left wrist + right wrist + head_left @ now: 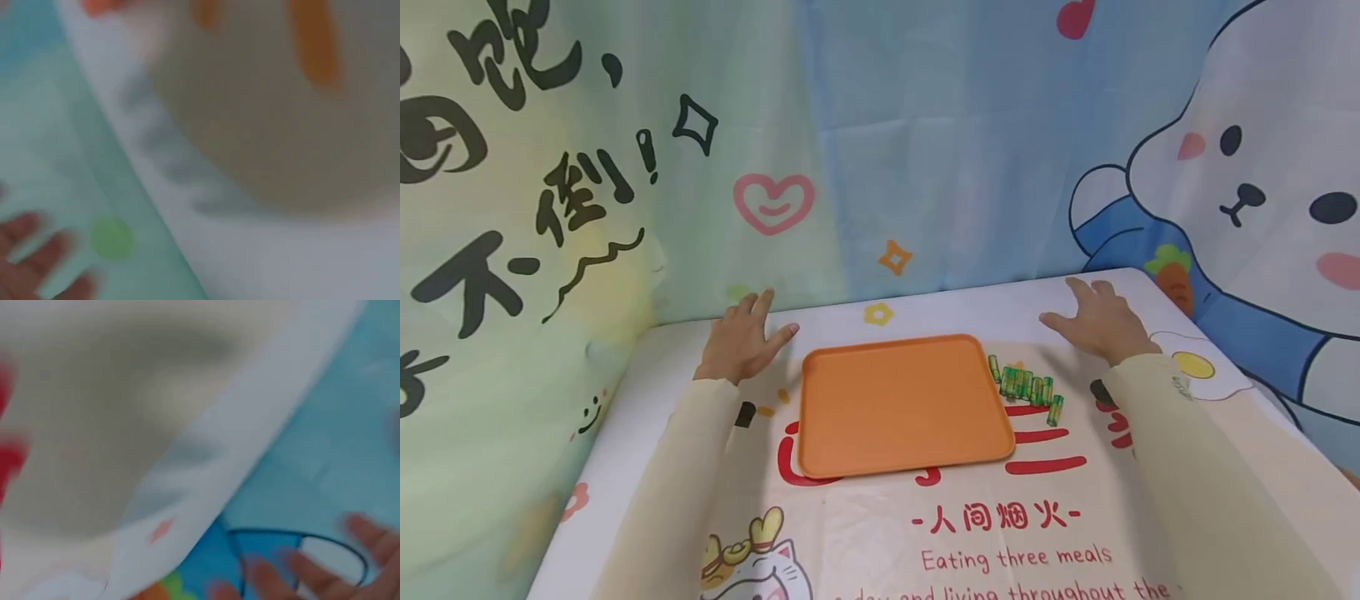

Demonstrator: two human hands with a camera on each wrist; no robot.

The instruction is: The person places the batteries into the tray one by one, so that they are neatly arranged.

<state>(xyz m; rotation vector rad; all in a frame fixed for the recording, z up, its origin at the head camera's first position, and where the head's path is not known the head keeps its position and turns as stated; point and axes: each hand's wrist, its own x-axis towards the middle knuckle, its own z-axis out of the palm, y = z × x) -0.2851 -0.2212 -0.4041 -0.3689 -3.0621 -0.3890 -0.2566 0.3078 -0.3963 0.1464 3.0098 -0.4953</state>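
Observation:
Both hands are spread and hold nothing. The left hand (pixel 741 340) is above the table's back left, just off the upper left corner of an orange tray (pixel 902 408). On the far right, the right hand (pixel 1102 325) hovers past a row of small green batteries (pixel 1027 386) lying beside the tray's right edge. One battery (pixel 1056 410) sits a little apart, nearer the front. Blurred fingers (pixel 51 255) show at the lower left of the left wrist view, and the right hand's fingers (pixel 312 572) at the lower right of its own.
A printed cloth (pixel 992 517) with red lettering and cartoon figures covers the table. Behind the table's back edge hangs a blue-green curtain (pixel 925 167) with a large white cartoon animal. The tray lies flat near the middle.

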